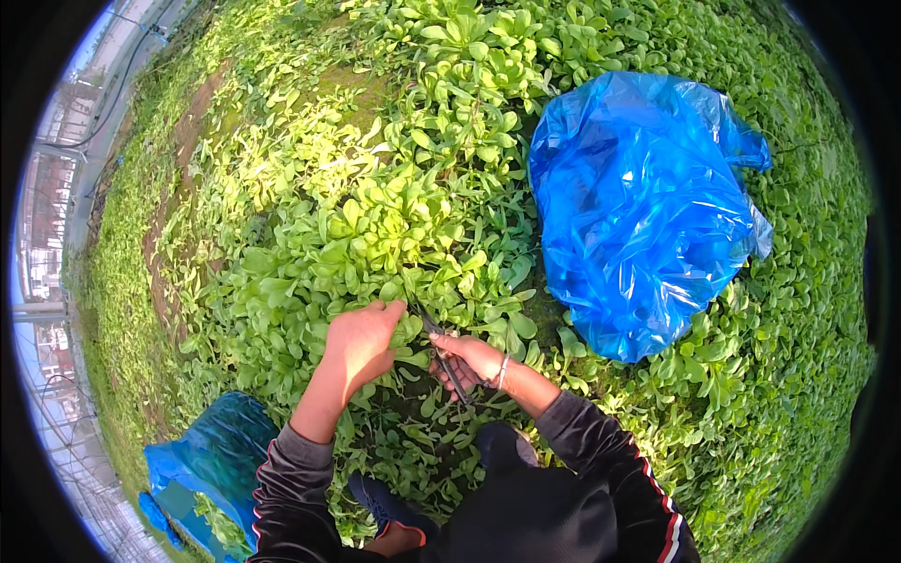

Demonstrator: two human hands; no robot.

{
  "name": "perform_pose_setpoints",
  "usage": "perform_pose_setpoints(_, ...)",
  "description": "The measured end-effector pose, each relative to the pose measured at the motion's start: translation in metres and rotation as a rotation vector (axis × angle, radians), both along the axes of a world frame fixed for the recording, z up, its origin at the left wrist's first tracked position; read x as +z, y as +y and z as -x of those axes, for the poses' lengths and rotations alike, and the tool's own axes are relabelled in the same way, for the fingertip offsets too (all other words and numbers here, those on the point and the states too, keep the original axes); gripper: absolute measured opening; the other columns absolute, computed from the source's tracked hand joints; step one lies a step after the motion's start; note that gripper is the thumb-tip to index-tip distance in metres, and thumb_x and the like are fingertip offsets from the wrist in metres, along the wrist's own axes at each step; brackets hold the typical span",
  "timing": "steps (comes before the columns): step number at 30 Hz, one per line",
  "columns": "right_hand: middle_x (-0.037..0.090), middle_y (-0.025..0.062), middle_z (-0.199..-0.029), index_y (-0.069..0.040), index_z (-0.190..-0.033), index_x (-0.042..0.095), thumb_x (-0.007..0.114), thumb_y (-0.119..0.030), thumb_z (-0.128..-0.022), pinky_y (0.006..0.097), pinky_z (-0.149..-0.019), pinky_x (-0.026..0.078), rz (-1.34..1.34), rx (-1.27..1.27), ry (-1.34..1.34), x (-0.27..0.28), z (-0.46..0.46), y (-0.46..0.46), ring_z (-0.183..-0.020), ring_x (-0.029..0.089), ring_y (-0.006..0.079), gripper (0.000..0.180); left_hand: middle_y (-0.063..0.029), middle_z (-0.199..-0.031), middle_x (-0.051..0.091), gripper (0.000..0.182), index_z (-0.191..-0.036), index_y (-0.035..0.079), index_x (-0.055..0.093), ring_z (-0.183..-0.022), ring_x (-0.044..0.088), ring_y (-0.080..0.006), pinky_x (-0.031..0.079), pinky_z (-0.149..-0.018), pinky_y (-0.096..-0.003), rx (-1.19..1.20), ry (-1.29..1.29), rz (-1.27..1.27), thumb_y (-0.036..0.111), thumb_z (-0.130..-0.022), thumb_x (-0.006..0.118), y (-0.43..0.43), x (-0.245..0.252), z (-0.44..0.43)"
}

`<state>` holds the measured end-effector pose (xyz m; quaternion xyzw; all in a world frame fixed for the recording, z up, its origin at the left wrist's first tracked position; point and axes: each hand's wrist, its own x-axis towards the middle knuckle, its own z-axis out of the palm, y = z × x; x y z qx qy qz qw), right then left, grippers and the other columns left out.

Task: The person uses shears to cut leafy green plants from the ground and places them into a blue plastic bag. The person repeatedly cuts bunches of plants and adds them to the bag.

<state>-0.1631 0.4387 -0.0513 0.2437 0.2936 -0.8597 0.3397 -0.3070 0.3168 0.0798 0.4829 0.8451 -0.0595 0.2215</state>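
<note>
Low leafy green plants [394, 225] grow densely before me. My left hand [362, 341] is among the leaves at the centre, its fingers curled and partly hidden by them; what they grip cannot be made out. Just right of it, my right hand [468, 359] holds dark metal hand shears [450, 376], with the blades pointing up and left into the plants near my left fingers. A bracelet circles my right wrist.
A large blue plastic bag [640, 211] lies on the plants at right. Another blue bag [218, 450], with leaves at its mouth, is at lower left. My shoes [387, 503] are among the plants below. A bare soil strip [165, 232] runs along the left.
</note>
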Motion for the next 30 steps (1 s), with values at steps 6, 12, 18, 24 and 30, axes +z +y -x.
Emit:
perform_pose_setpoints(6, 0.056, 0.0053, -0.066, 0.002, -0.088, 0.060, 0.049, -0.057, -0.091, 0.0375, -0.055, 0.058, -0.058, -0.004, -0.021, -0.013, 0.038, -0.007, -0.057, 0.060, 0.0180, 0.060, -0.0127, -0.089, 0.065, 0.042, -0.109, 0.008, 0.059, -0.085, 0.066, -0.0306, 0.053, -0.071, -0.0398, 0.189, 0.084, 0.268, 0.006, -0.068, 0.067, 0.032, -0.036, 0.022)
perform_pose_setpoints(12, 0.050, 0.0030, -0.054, 0.000, -0.076, 0.057, 0.054, -0.058, -0.089, 0.0300, -0.037, 0.047, -0.172, 0.020, -0.018, -0.007, 0.005, -0.006, -0.041, 0.051, 0.0134, 0.059, -0.0088, -0.099, 0.063, 0.048, -0.113, 0.016, 0.061, -0.085, 0.064, -0.0310, 0.052, -0.070, -0.0403, 0.115, 0.153, 0.028, 0.018, -0.067, 0.074, -0.034, -0.038, 0.015)
perform_pose_setpoints(18, 0.048, 0.0027, -0.053, -0.001, -0.076, 0.054, 0.056, -0.054, -0.090, 0.0315, -0.035, 0.047, -0.171, -0.031, 0.003, -0.012, 0.008, -0.020, -0.040, 0.049, 0.0136, 0.054, -0.0084, -0.092, 0.060, 0.048, -0.112, 0.018, 0.062, -0.081, 0.063, -0.0303, 0.052, -0.067, -0.0400, 0.179, 0.174, -0.095, 0.015, -0.066, 0.074, -0.056, -0.050, 0.011)
perform_pose_setpoints(24, 0.054, 0.0055, -0.061, -0.001, -0.083, 0.055, 0.054, -0.055, -0.090, 0.0360, -0.045, 0.054, -0.138, 0.028, 0.011, -0.012, 0.005, -0.012, -0.048, 0.057, 0.0179, 0.055, -0.0081, -0.092, 0.060, 0.049, -0.113, 0.017, 0.062, -0.081, 0.062, -0.0303, 0.052, -0.067, -0.0396, 0.205, 0.177, -0.123, 0.015, -0.066, 0.073, -0.052, -0.045, 0.011)
perform_pose_setpoints(30, 0.059, 0.0082, -0.069, 0.000, -0.088, 0.057, 0.051, -0.060, -0.089, 0.0405, -0.056, 0.058, -0.029, 0.167, 0.008, -0.013, 0.009, -0.016, -0.059, 0.063, 0.0214, 0.060, -0.0102, -0.094, 0.061, 0.058, -0.120, 0.015, 0.057, -0.083, 0.062, -0.0320, 0.051, -0.069, -0.0402, 0.259, 0.197, -0.195, 0.014, -0.064, 0.075, -0.053, -0.047, 0.009)
